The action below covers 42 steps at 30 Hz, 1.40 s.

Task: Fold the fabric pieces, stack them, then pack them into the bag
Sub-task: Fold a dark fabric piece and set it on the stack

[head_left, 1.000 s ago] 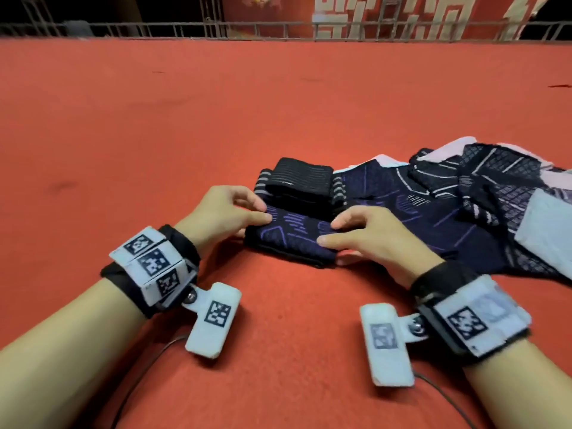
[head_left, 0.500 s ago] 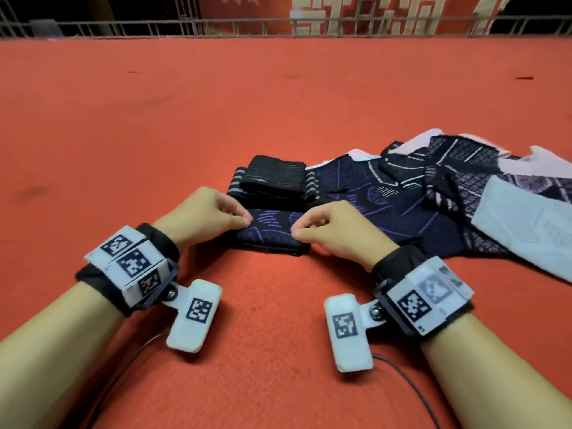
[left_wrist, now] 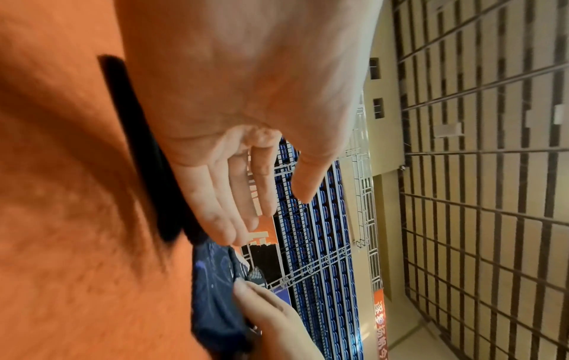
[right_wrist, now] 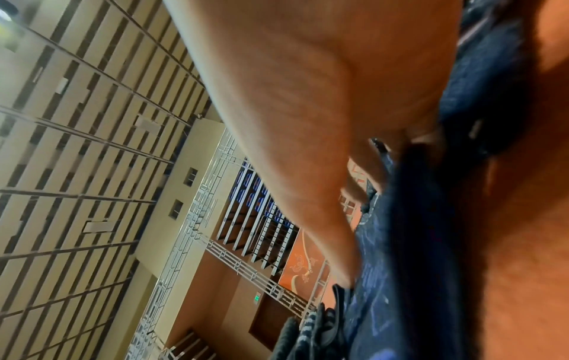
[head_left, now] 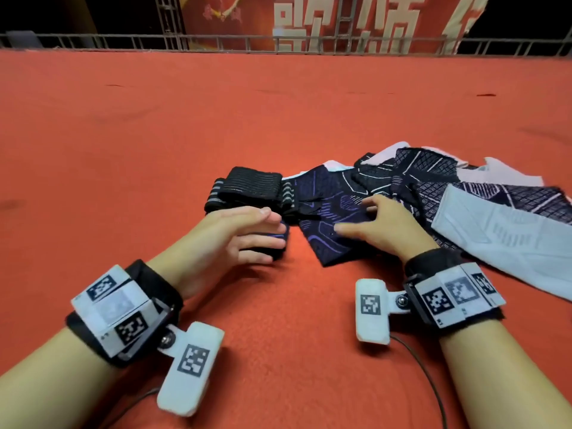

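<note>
A folded navy piece lies on the red carpet, mostly hidden behind my left hand. That hand stands on edge beside it with fingers straight and the thumb apart; the left wrist view shows nothing between the left hand's fingers. Behind it sits a folded black ribbed piece. My right hand rests spread and flat on an unfolded navy fabric with purple lines. In the right wrist view its thumb lies along that navy fabric.
A loose pile of dark patterned fabrics spreads to the right, with a pale grey piece on its near side. A metal railing runs along the carpet's far edge. Cables trail from both wrist devices.
My left hand let go of the folded navy piece and turned on edge with straight fingers. My right hand left that piece and moved right onto the unfolded navy fabric.
</note>
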Each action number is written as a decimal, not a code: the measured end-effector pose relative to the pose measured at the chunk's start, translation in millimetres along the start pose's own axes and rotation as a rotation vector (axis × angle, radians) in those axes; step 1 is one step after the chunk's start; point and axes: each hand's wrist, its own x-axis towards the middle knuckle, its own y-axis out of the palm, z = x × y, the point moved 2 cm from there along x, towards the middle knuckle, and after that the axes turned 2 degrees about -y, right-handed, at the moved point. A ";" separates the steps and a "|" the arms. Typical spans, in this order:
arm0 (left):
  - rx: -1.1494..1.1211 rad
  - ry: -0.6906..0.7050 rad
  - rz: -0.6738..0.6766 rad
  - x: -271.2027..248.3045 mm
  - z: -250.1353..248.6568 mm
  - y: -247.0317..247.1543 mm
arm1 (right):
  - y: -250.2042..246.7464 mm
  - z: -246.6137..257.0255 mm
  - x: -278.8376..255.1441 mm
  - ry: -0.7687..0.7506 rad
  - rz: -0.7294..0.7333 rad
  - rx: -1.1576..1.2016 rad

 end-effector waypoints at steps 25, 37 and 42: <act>-0.194 -0.081 0.100 7.2 15.6 51.9 | -27.3 8.3 -31.7 -0.140 0.672 0.955; -0.169 -0.046 0.053 4.6 -6.6 4.1 | 19.5 43.8 -39.3 -0.208 0.599 0.880; -0.174 -0.051 0.002 2.6 -1.6 -4.1 | 29.4 41.3 -34.7 -0.193 0.505 0.873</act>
